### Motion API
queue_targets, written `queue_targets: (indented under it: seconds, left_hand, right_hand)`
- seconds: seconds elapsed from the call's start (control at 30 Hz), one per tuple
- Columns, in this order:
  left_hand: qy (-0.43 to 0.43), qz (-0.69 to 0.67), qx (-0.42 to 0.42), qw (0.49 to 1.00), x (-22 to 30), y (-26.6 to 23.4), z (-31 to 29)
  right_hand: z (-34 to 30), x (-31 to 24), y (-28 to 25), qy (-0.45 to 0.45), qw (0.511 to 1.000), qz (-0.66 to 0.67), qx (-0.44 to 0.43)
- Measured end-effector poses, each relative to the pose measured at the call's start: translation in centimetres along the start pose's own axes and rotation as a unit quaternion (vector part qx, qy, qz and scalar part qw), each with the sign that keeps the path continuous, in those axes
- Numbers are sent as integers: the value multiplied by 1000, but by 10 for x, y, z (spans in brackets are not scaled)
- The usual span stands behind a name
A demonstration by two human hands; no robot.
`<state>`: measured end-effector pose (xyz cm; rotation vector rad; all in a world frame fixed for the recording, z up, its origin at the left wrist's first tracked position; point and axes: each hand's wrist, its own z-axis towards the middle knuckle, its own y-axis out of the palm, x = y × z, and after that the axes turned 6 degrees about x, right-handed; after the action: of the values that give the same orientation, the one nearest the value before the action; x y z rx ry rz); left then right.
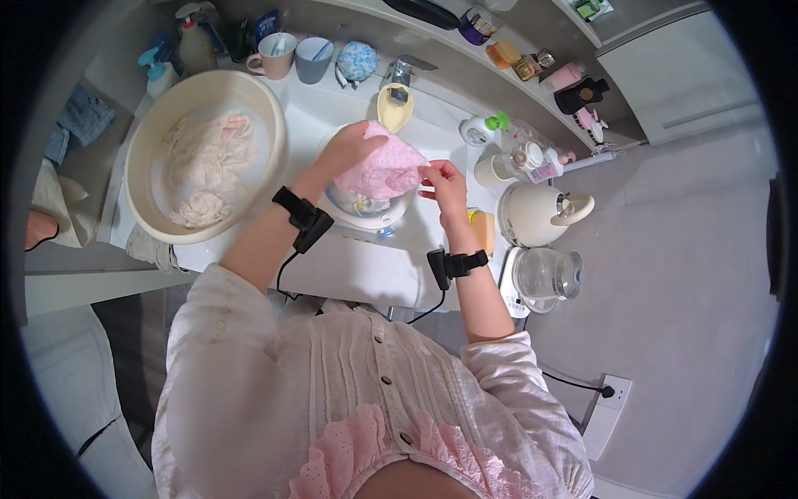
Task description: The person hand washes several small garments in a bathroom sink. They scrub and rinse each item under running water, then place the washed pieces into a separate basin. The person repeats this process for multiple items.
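A pink cloth [378, 175], rumpled and bumpy in texture, hangs just above the middle of the frame, partly hiding a white bowl [382, 221] in the white sink [451, 151]. The left hand [342, 154] grips its upper-left edge; the right hand [449, 185] pinches its right corner. A cream basin [135, 170] of pale laundry [212, 162] fills the upper left; grey wall [690, 274] covers the right.

Pink textured cloth [384, 170] (rather rumpled) between both hands [353, 147] [450, 188]
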<state>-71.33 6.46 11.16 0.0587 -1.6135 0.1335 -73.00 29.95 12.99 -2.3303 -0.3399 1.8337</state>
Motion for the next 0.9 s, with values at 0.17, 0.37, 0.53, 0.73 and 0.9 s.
queue_targets:
  seconds: [0.17, 0.37, 0.53, 0.73, 0.9]
  left_hand:
    - [196, 329, 9, 924, 11, 43, -25]
    - [248, 433, -65, 864, -21, 80, -85]
    - [286, 264, -9, 921, -58, 64, -108]
    - [60, 74, 156, 983, -85, 31, -96]
    - [10, 46, 190, 981, -105, 15, -75]
  right_hand:
    - [-14, 11, 12, 227, 907, 326, -140]
    - [0, 54, 25, 328, 830, 394, -218]
    - [11, 86, 27, 316, 842, 397, -182]
    - [23, 69, 13, 306, 834, 418, -188]
    - [30, 39, -1, 278, 847, 408, -196]
